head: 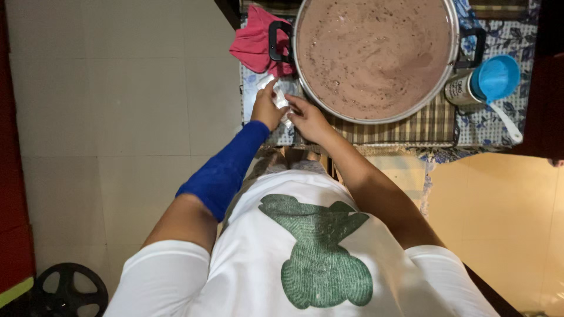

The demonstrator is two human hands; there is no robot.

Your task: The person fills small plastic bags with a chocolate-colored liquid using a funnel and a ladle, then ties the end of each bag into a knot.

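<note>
1. Left hand [267, 108] & right hand [308, 117] both pinch 1 small clear plastic bag [281, 101] at table edge [258, 88].
2. Pot [376, 56] of brown liquid sits just beyond the grip.
3. Risk, judged: thin bag slips or tears w/ a loose pinch; right hand may bump pot rim.

One pot [376, 58], one pink cloth [252, 42], one blue funnel [496, 79], one can [460, 89], two hands [267, 108].

Small clear plastic bag [281, 101], table edge

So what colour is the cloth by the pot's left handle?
Pinkish red; the cloth shows best in the head view, beside the pot.
</note>
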